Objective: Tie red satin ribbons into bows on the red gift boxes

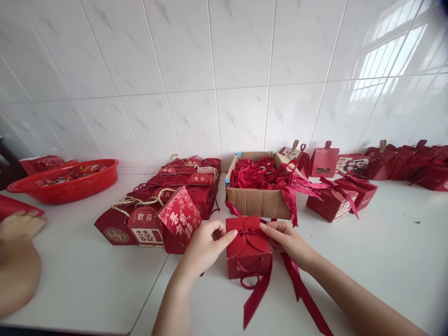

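Note:
A small red gift box [248,252] with petal-shaped top flaps stands on the white counter [385,261] in front of me. My left hand [205,245] presses its curled fingers against the box's left top edge. My right hand [285,238] pinches the flaps at the top right. A dark red ribbon [297,284] runs under the box and trails toward me on both sides.
A cardboard box [259,200] full of red ribbons sits behind. Rows of finished red boxes [168,200] lie left, more red boxes [332,200] right along the tiled wall. A red basin [66,184] stands far left. Another person's hand [19,228] shows at the left edge.

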Demonstrator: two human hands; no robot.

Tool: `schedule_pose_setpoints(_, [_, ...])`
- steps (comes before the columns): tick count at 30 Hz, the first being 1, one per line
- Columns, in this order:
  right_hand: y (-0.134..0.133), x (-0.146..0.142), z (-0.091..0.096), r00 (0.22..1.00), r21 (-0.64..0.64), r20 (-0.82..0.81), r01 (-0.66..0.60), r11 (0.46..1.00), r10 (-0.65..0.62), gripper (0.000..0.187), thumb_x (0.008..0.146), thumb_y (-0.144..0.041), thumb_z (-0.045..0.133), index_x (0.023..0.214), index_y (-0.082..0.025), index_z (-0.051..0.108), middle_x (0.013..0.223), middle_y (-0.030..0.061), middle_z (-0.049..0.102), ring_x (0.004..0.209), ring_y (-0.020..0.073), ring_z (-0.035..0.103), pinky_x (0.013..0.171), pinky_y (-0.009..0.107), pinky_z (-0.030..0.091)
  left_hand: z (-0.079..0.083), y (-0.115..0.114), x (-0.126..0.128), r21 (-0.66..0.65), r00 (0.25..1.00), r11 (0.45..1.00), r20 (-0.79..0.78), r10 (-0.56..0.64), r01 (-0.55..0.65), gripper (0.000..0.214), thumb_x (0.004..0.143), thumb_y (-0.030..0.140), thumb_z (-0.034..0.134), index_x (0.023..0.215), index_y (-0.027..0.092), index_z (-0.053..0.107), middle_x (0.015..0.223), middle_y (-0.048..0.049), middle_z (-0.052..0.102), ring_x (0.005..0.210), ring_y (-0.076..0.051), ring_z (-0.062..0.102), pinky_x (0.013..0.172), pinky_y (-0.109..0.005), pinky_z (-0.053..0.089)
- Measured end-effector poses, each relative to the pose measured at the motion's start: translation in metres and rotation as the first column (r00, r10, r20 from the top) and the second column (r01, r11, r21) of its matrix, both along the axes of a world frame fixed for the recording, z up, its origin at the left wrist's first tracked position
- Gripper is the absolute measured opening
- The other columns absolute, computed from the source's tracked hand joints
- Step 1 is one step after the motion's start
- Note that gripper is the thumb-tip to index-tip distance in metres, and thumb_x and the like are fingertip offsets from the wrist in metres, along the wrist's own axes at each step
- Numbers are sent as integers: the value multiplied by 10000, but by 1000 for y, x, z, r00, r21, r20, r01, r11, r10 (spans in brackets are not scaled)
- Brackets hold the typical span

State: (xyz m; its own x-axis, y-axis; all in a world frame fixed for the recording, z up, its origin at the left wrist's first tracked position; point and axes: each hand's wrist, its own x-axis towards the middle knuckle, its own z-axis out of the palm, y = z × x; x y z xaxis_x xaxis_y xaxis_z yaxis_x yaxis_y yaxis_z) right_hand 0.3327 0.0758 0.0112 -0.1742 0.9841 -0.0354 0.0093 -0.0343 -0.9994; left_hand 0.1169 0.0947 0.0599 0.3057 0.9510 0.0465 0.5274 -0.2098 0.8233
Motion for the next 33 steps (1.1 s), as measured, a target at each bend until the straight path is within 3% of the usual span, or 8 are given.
schedule_pose_setpoints(7, [-4, 3, -2, 996, 1, -78, -31, 1000, 31, 470, 767, -463, 699, 547, -175, 399, 528, -76, 280, 494, 66, 184, 490, 271, 113, -6, 5, -12, -149, 988, 987, 148, -34, 57, 388, 757, 423, 625, 586, 201, 357, 575, 64, 321, 559, -112, 319, 538, -239, 239])
schedule_pose_setpoints(12, [-3, 6, 2, 997, -3, -49, -55, 998, 55, 456, 741, -429, 727, 529, -175, 413, 504, -74, 313, 455, 54, 202, 466, 262, 122, -11, 9, -20, -155, 981, 980, 168, -99, 126, 372, 764, 376, 645, 596, 198, 365, 587, 65, 333, 576, -108, 309, 549, -243, 241])
schedule_pose_setpoints(20, [-7, 10, 1, 986, 22, -139, -89, 996, 91, 400, 805, -391, 681, 558, -169, 458, 595, -37, 370, 564, 93, 307, 540, 261, 244, -8, 1, -14, -182, 989, 974, 98, -115, 131, 346, 800, 380, 605, 637, 203, 356, 618, 67, 304, 582, -107, 287, 540, -245, 231])
schedule_pose_setpoints(25, [-16, 5, 7, 948, 106, -280, -127, 986, 152, 241, 847, -343, 647, 667, -183, 632, 720, -6, 433, 662, 114, 430, 627, 258, 369, -8, -2, -11, -161, 993, 981, 60, -105, 113, 306, 809, 387, 583, 670, 208, 378, 647, 57, 339, 602, -116, 320, 555, -247, 256])
schedule_pose_setpoints(29, [-22, 3, 10, 947, 185, -279, -109, 977, 158, 109, 858, -291, 644, 834, -261, 746, 931, 19, 497, 807, 123, 518, 719, 248, 434, -8, -6, -10, -128, 992, 984, 5, -122, 122, 294, 825, 391, 555, 689, 211, 367, 669, 53, 357, 632, -123, 349, 580, -245, 287])
schedule_pose_setpoints(33, [-25, 3, 8, 967, 223, -231, -58, 973, 111, 137, 881, -275, 624, 901, -290, 759, 865, 13, 524, 774, 109, 529, 683, 224, 436, -7, -15, -6, -96, 985, 983, -58, -161, 155, 259, 837, 396, 531, 722, 214, 388, 714, 44, 425, 681, -136, 416, 623, -245, 338])
